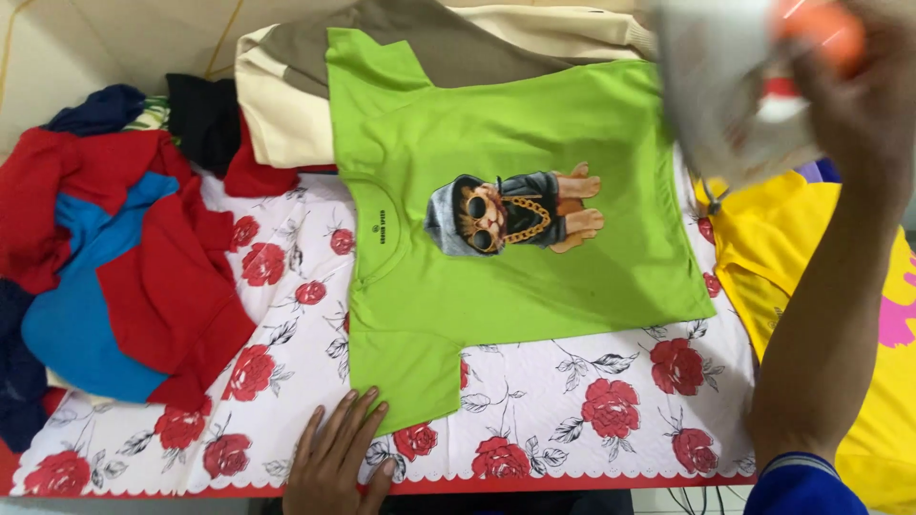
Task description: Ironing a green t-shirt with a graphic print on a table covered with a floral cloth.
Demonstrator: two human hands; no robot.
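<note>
The left hand (336, 456) lies flat, fingers (361, 420) together, touching the near sleeve of the lime-green cotton T-shirt (515, 219) spread on the rose-printed white cloth (572, 410). The right hand (859, 95), forearm raised, grips a blurred white-and-orange iron (735, 86) above the shirt's hem.

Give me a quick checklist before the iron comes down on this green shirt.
1. Green T-shirt spread flat, print side up: ok.
2. Left hand pressing the near sleeve hem, clear of the shirt body: ok.
3. Right hand holding the iron raised over the shirt's bottom end: ok.
4. Iron heat: cannot tell.
5. Printed figure uncovered in the middle of the shirt: not ok.
6. Yellow garment touching the green shirt's edge: cannot tell.
</note>
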